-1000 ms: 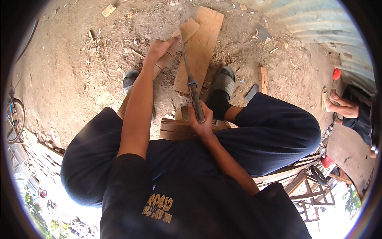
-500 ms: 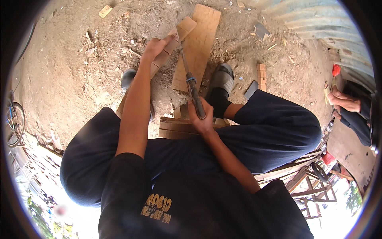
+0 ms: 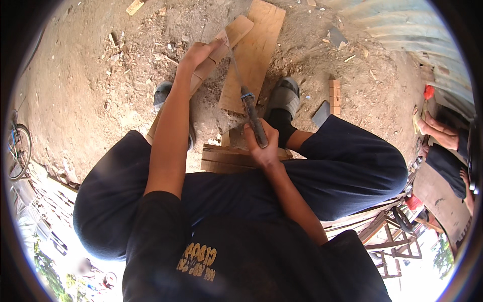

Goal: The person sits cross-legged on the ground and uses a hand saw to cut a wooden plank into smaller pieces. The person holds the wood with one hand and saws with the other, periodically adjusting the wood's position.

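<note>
A long narrow wooden strip point(image 3: 214, 59) slants up and to the right, with cross lines along its face. Fingers of my left hand point(image 3: 200, 53) are closed over its upper part. My right hand point(image 3: 264, 143) is wrapped round the dark straight handle of a handsaw point(image 3: 250, 108), which has a blue band near the blade. The thin blade, almost edge-on, runs up to the strip just beside my left fingertips. Whether its teeth sit in the wood is too fine to tell. A wide flat board point(image 3: 255, 55) lies on the dirt just right of the strip.
A short notched wood block point(image 3: 334, 95) and a dark flat piece point(image 3: 321, 115) lie right of my sandalled foot point(image 3: 285, 98). Wooden planks point(image 3: 229, 160) are between my legs. Wood scraps dot the dirt. Another person's legs point(image 3: 443, 133) show at far right, a bicycle point(image 3: 20, 151) at far left.
My right hand and the saw handle have shifted slightly right and up. The strip under my left hand stays nearly in place. The other person's hand now shows at far right.
</note>
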The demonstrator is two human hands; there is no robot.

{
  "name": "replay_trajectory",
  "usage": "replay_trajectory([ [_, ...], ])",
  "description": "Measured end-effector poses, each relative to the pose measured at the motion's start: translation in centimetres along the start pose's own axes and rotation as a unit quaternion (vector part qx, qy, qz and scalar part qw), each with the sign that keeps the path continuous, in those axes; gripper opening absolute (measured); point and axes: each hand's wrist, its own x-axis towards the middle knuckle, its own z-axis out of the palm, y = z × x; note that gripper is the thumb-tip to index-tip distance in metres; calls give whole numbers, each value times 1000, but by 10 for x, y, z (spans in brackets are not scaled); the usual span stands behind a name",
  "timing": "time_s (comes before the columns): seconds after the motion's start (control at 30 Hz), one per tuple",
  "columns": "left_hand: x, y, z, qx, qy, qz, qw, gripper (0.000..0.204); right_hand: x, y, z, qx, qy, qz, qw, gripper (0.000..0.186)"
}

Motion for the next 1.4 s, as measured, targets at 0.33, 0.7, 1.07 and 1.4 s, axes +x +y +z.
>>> replay_trajectory([
  [0.33, 6, -7, 2, 11, -1, -9, 1000, 102, 5, -2, -12, -1, -26, 29, 999, 18],
  [0.7, 6, -4, -1, 25, -18, -17, 999, 104, 9, -6, -19, -10, -30, 5, 999, 18],
  [1.07, -2, -2, -2, 17, -11, -15, 1000, 106, 15, -5, -33, -23, -50, 7, 998, 15],
  [1.4, -2, -1, -5, 46, -40, -21, 998, 108, 17, -2, -35, 10, -55, 23, 998, 14],
])
